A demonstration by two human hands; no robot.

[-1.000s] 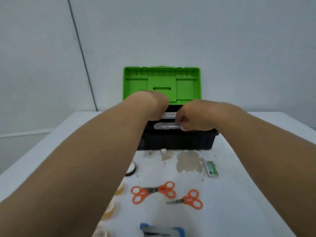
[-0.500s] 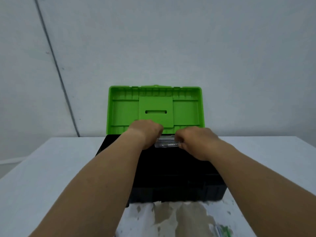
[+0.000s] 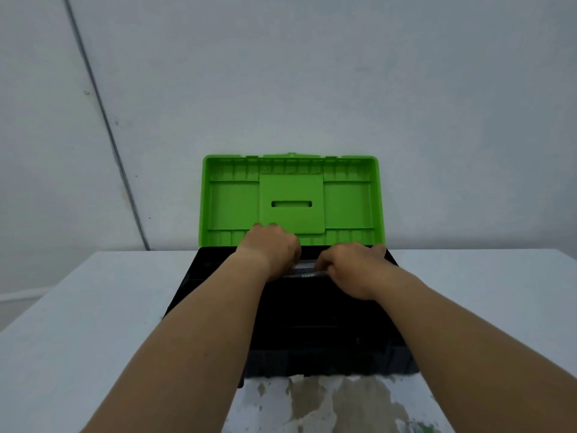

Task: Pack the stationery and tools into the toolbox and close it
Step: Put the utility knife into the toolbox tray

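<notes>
A black toolbox (image 3: 327,357) stands on the white table with its green lid (image 3: 290,198) raised upright at the back. Both my hands reach over its open top. My left hand (image 3: 270,256) and my right hand (image 3: 351,271) each grip one end of a clear plastic case (image 3: 304,270), holding it level over the back part of the box. The box's inside is dark and I cannot make out its contents. Only a short middle strip of the case shows between my hands.
The white table (image 3: 93,307) has a worn, stained patch (image 3: 327,404) just in front of the toolbox. A bit of a green packet (image 3: 426,428) shows at the bottom edge. A grey wall rises close behind the lid.
The view has tilted up, so the scissors and tape on the near table have dropped out of sight. Both hands have carried the clear case farther back and lower over the open box.
</notes>
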